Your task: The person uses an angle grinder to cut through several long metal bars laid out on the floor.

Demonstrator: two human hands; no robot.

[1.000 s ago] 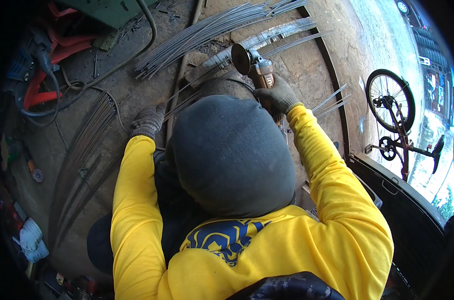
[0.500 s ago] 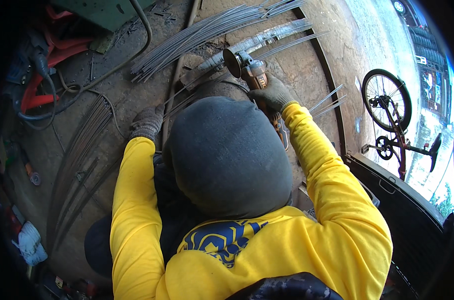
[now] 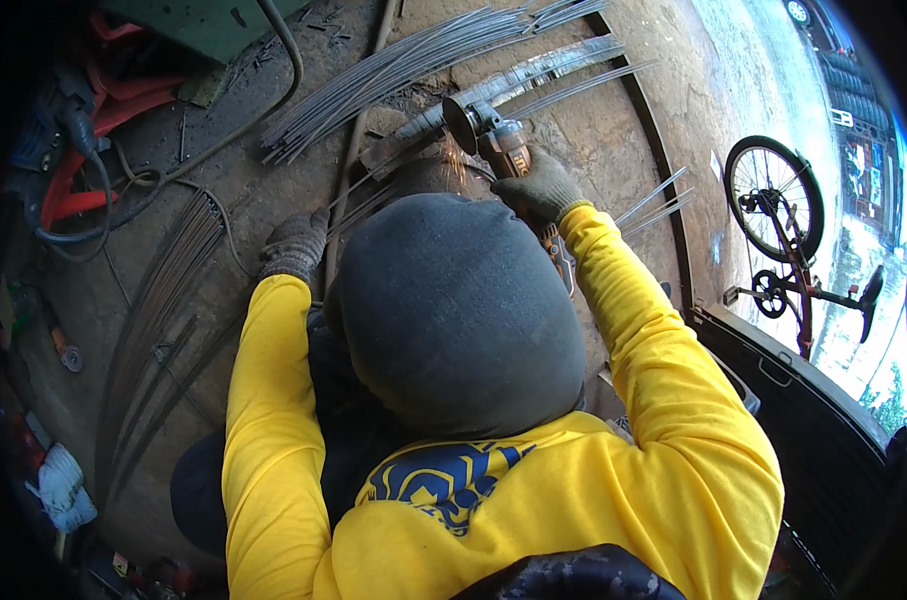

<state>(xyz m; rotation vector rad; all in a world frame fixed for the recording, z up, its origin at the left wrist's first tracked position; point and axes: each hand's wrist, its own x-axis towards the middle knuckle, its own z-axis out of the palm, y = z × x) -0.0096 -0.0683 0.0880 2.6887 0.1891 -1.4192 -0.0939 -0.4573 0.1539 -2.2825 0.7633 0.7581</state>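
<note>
My right hand (image 3: 542, 187), in a grey-green work glove, is wrapped round the orange body of an angle grinder (image 3: 510, 148). Its round disc (image 3: 461, 125) faces left, and orange sparks (image 3: 458, 165) spray just below it. To the left, my left hand (image 3: 296, 245), in a grey knitted glove, is closed on thin metal rods (image 3: 362, 208) that run up right toward the disc. A dark-covered head hides the grinder's lower part and part of the rods. The exact contact between disc and rod cannot be made out.
Beyond the grinder lie a bundle of thin rods (image 3: 404, 72) and a flat metal strip (image 3: 544, 70). More rods (image 3: 164, 290) lie at left, near a cable (image 3: 224, 145) and red stands (image 3: 74, 200). A bicycle (image 3: 789, 235) stands at right, past a metal floor edge (image 3: 664, 165).
Sparks now come from below the disc, where none showed before. The grinder and my right hand have shifted slightly left and down. My left hand stays in place.
</note>
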